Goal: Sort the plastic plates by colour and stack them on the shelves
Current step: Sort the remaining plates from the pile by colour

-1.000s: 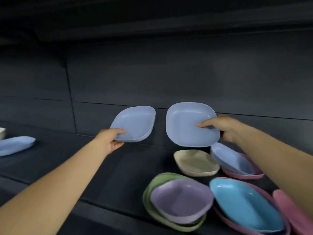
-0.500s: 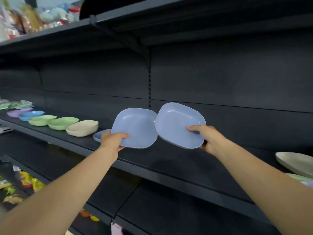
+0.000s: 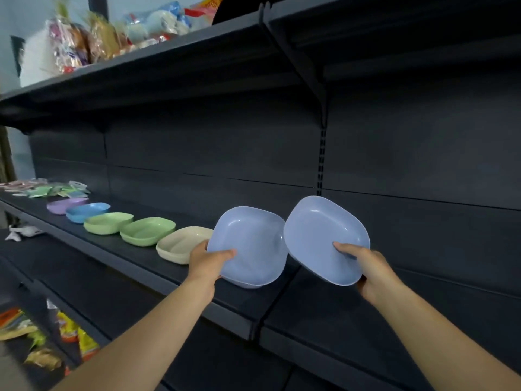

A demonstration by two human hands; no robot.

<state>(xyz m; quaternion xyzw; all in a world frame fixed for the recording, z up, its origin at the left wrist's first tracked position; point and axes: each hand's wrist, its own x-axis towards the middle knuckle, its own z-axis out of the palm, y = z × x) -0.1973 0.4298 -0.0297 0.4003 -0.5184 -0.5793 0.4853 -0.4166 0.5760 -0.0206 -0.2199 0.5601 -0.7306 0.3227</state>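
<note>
My left hand point(image 3: 207, 262) grips the near edge of a pale blue plate point(image 3: 253, 244), tilted towards me just above the dark shelf point(image 3: 169, 280). A second pale blue plate point(image 3: 321, 235) is gripped by my right hand point(image 3: 369, 268), thumb inside its rim; the two plates' edges touch. Under the left plate a whitish-blue rim shows, perhaps another plate lying on the shelf. Left along the shelf stand a cream plate point(image 3: 180, 244), two green plates point(image 3: 146, 230) point(image 3: 108, 222), a bright blue plate point(image 3: 87, 211) and a lilac plate point(image 3: 66, 205).
Flat packets point(image 3: 42, 189) lie at the shelf's far left. The upper shelf point(image 3: 141, 66) holds wrapped goods. A bracket and slotted upright point(image 3: 321, 114) rise behind the plates. Snack bags point(image 3: 70, 331) sit on the lower shelf at bottom left.
My view swung left from the mixed pile of plates to the sorted row. Both hands carried the blue plates left and down; the left plate now hangs low over the shelf beside the cream plate.
</note>
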